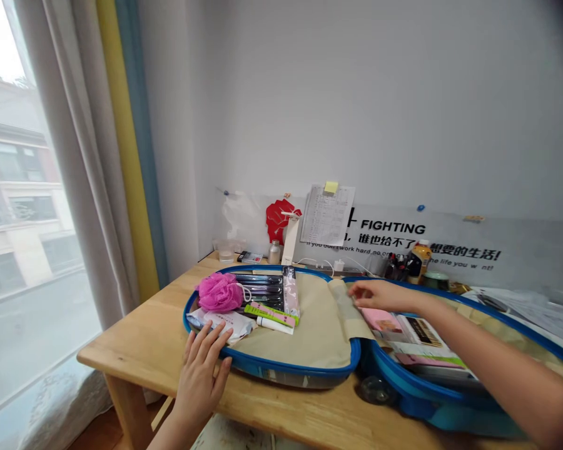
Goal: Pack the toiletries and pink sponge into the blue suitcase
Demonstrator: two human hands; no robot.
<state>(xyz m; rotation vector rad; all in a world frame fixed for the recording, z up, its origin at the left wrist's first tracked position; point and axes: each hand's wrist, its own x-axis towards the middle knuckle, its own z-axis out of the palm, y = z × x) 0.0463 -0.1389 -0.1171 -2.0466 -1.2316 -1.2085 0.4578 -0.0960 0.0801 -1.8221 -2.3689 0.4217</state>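
An opened blue-rimmed suitcase (pixel 281 372) lies on the wooden table. My left hand (pixel 205 362) rests with fingers spread at its near left rim, touching a white packet (pixel 229 325). Beside the packet are a pink bath puff (pixel 219 292), a white tube (pixel 276 325), a green and pink package (pixel 272 312) and several dark pens in clear wrapping (pixel 263 290). My right hand (pixel 368 292) is over the middle hinge area, fingers curled near the beige lining flap (pixel 349 312); whether it holds anything is hidden. Below it, the right half holds a pink packet (pixel 381 321) and flat boxes.
Along the wall stand a white folding lamp (pixel 289 240), a small jar (pixel 274 252), an orange-labelled bottle (pixel 419 261) and a charger (pixel 338 265). Papers (pixel 530 312) lie behind the suitcase at right. Curtains (pixel 117 125) hang at left.
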